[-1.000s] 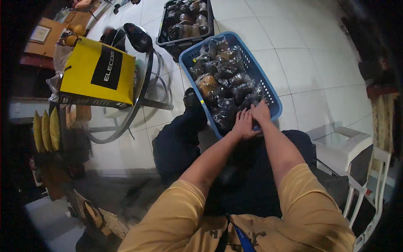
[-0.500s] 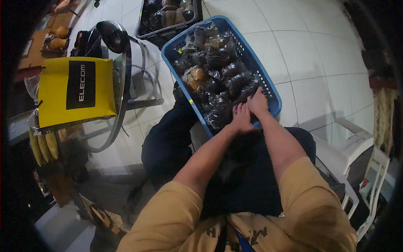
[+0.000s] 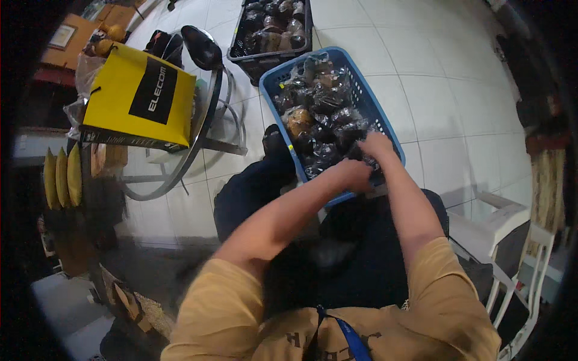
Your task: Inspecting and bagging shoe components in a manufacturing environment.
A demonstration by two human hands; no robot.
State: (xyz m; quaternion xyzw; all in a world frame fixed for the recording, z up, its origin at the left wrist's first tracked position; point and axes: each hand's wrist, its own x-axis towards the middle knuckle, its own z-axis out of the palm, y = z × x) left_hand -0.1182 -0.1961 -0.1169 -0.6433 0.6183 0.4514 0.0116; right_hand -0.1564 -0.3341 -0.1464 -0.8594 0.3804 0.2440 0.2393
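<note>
A blue plastic basket [image 3: 361, 90] stands on the floor before me, filled with dark bundles [image 3: 328, 99] in clear plastic bags. One bagged bundle [image 3: 299, 122] on its left side is yellowish brown. At the basket's near right corner my left hand [image 3: 355, 174] bends inward, closed, with its fingertips largely hidden. Just beyond it my right hand [image 3: 377, 146] has its fingers curled down among the dark bags. Both hands are close together over the same spot, and what lies between their fingers is too dark to make out.
Behind the basket stands a black crate [image 3: 271, 55] of similar bagged bundles. To the left, a yellow shopping bag [image 3: 108, 96] rests by a round metal frame [image 3: 212, 114] with a glossy black object [image 3: 201, 48]. A white chair [image 3: 490, 225] stands to the right.
My hands have gone from lying on the bags to curled fingers, and the left wrist is now bent inward. The view has shifted, so the basket and crate appear lower.
</note>
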